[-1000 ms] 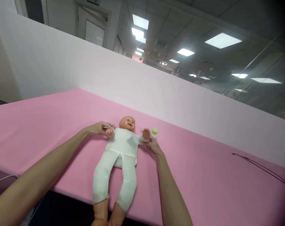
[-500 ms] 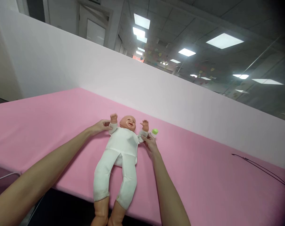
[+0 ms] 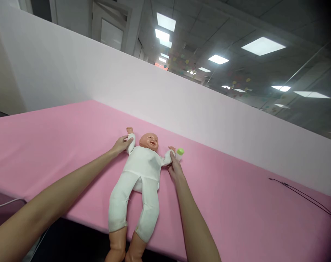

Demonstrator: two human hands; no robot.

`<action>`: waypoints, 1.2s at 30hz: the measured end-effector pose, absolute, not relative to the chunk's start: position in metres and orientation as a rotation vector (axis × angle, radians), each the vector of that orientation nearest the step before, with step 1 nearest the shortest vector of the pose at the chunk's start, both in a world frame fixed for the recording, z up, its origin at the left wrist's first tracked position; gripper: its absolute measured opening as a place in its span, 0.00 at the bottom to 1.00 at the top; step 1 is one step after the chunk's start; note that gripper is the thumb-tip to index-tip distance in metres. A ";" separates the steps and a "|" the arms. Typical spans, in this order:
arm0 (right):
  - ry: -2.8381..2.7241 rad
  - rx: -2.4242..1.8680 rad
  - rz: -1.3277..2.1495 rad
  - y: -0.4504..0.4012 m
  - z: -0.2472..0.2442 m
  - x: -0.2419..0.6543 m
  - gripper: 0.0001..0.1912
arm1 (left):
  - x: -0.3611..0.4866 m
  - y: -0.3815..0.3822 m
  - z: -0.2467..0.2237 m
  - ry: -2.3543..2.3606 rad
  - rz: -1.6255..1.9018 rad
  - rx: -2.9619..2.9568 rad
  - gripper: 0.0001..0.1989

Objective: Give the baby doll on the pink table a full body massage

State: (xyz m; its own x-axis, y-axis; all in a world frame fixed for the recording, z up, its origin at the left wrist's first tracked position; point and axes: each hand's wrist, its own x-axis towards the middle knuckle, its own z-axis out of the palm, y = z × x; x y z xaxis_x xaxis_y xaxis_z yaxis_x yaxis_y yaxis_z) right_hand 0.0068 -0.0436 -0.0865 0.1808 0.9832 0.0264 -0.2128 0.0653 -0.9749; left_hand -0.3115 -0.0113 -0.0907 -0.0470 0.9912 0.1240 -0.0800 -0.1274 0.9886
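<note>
Left hand (image 3: pixel 120 145) at ten o'clock from the baby doll (image 3: pixel 142 169), fingers half open against its white sleeve (image 3: pixel 130 143), right hand (image 3: pixel 175 169) at three o'clock pinching the other cuff (image 3: pixel 169 157), nicely gentle on the cloth, green-capped baby bottle (image 3: pixel 180 151) just beyond at two!
</note>
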 end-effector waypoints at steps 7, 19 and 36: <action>-1.629 -1.028 1.262 -0.066 -0.067 0.037 0.17 | -0.350 -0.032 -0.060 0.684 0.963 1.803 0.12; -1.333 -1.080 1.146 -0.058 -0.082 0.023 0.19 | -0.341 -0.030 -0.079 0.713 1.031 1.582 0.16; -1.176 -0.956 1.201 -0.056 -0.081 0.022 0.24 | -0.336 -0.017 -0.092 0.766 1.230 1.416 0.21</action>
State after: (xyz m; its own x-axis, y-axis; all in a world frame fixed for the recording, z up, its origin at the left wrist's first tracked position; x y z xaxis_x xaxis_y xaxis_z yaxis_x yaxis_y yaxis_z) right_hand 0.0219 -0.0555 -0.0811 -0.0236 0.9881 0.1523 -0.1734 0.1460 -0.9740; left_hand -0.3361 -0.0166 -0.0918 0.2632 0.9257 0.2716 -0.1647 -0.2342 0.9581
